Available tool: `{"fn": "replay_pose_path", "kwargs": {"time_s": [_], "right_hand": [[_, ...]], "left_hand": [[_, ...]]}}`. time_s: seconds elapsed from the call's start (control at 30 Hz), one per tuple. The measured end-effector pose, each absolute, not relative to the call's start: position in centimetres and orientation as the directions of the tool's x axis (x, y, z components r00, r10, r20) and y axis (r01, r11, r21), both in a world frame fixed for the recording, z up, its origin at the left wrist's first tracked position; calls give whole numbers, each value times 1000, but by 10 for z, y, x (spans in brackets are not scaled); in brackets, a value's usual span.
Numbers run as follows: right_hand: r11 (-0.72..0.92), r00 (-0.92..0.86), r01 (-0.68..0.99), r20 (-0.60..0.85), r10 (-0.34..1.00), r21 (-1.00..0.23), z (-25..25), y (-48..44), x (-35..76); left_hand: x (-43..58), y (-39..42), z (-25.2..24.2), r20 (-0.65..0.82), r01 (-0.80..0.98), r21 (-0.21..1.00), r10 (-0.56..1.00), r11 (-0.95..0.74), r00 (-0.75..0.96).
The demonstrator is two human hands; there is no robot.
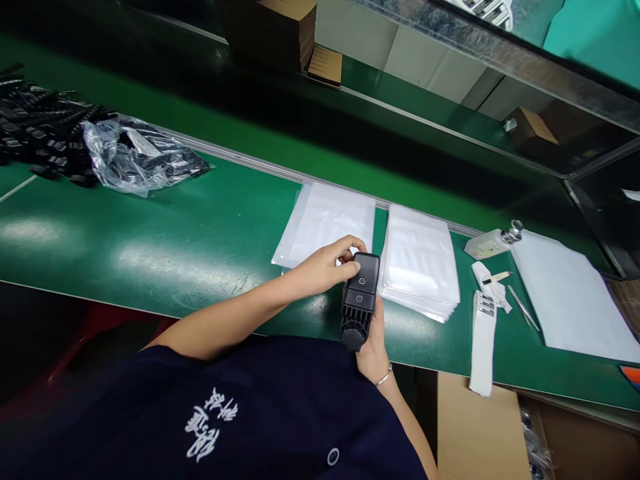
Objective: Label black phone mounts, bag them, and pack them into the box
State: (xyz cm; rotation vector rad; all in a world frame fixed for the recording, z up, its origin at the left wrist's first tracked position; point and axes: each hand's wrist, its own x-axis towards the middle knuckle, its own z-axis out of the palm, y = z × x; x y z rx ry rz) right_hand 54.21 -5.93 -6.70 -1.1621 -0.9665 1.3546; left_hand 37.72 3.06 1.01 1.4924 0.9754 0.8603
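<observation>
A black handheld device (367, 272) with two round button-like marks and a ribbed lower section is held upright in front of my chest. My left hand (339, 259) is closed on its upper left side, the thumb pressed against the front face and the fingers bent behind the top edge. From the right and below, my right hand (374, 341) wraps round the device, its fingers mostly hidden behind it. Just beyond lie a stack of clear plastic bags (420, 257) and a thinner pile of similar bags (333, 217) on the green table.
Black straps (45, 133) and a filled plastic bag (145, 157) lie at left. On the right are a pump bottle (493, 243), tweezers (523, 307), a white label strip (483, 347) and white sheets (575, 293). Cardboard boxes (285, 33) stand on the shelf above.
</observation>
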Motion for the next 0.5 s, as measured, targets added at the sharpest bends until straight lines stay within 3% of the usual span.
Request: {"fn": "replay_pose_path", "kwargs": {"time_s": [0.13, 0.3, 0.4, 0.5], "right_hand": [[-161, 52, -365, -193, 980, -917, -73, -42, 541], [12, 148, -470, -66, 987, -883, -69, -42, 555], [37, 122, -447, -20, 992, -894, -62, -46, 561], [6, 67, -400, -23, 998, -916, -52, -43, 566]], "left_hand": [[363, 24, 8, 78, 77, 988, 854, -137, 515], [337, 11, -5, 187, 63, 955, 755, -289, 628], [331, 8, -14, 171, -33, 981, 785, -189, 596], [335, 9, -22, 72, -258, 963, 843, 80, 533]]}}
